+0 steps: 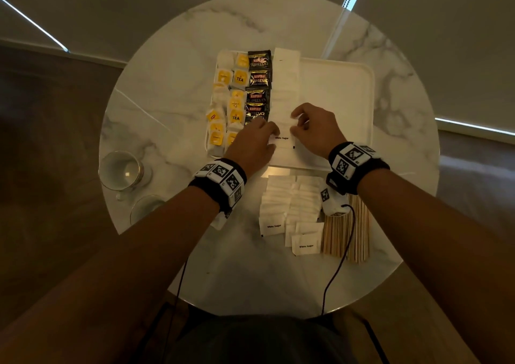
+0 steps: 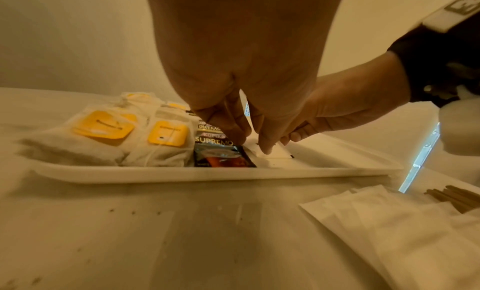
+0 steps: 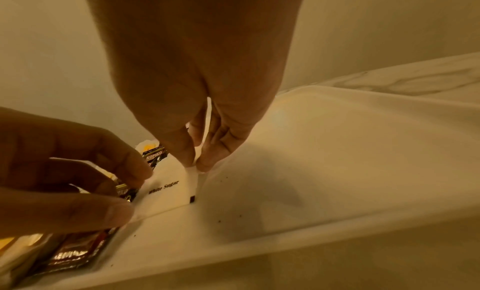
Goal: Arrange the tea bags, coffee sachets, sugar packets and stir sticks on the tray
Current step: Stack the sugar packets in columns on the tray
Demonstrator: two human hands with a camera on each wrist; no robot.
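On the white tray (image 1: 342, 99) tea bags (image 1: 225, 99) fill the left columns. Beside them run black coffee sachets (image 1: 257, 85), then a column of white sugar packets (image 1: 285, 85). Both hands meet at that column's near end over one "White Sugar" packet (image 1: 282, 140). My left hand (image 1: 274, 135) holds its left edge with curled fingers and thumb. My right hand (image 3: 194, 164) pinches the right edge of the packet (image 3: 166, 190) between thumb and fingertip. The packet lies flat against the nearest coffee sachet (image 2: 221, 157). Loose sugar packets (image 1: 289, 204) and wooden stir sticks (image 1: 345, 232) lie on the table near me.
The tray sits on a round marble table (image 1: 167, 112). Two glass cups (image 1: 122, 171) stand at the table's left edge. The tray's right half is bare white surface. Cables run from both wristbands toward my body.
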